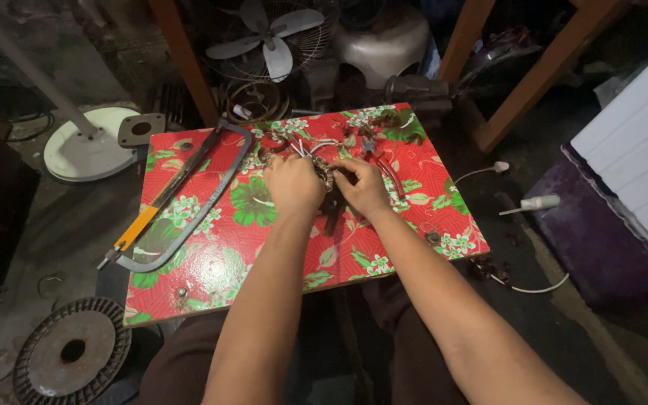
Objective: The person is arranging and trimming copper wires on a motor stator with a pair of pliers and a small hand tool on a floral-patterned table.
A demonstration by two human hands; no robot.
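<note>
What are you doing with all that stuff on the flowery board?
A person holds a small wound coil with loose wires between the left hand and right hand, over a red flowered board. A hacksaw lies to the left, red-handled pliers beside the right hand. A fan stands behind.

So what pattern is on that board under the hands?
The board is red with green leaves and white flowers, seen in the head view.

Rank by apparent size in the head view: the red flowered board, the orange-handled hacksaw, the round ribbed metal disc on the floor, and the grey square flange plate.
1. Red flowered board
2. Orange-handled hacksaw
3. Round ribbed metal disc, though it lies nearer the camera
4. Grey square flange plate
</note>
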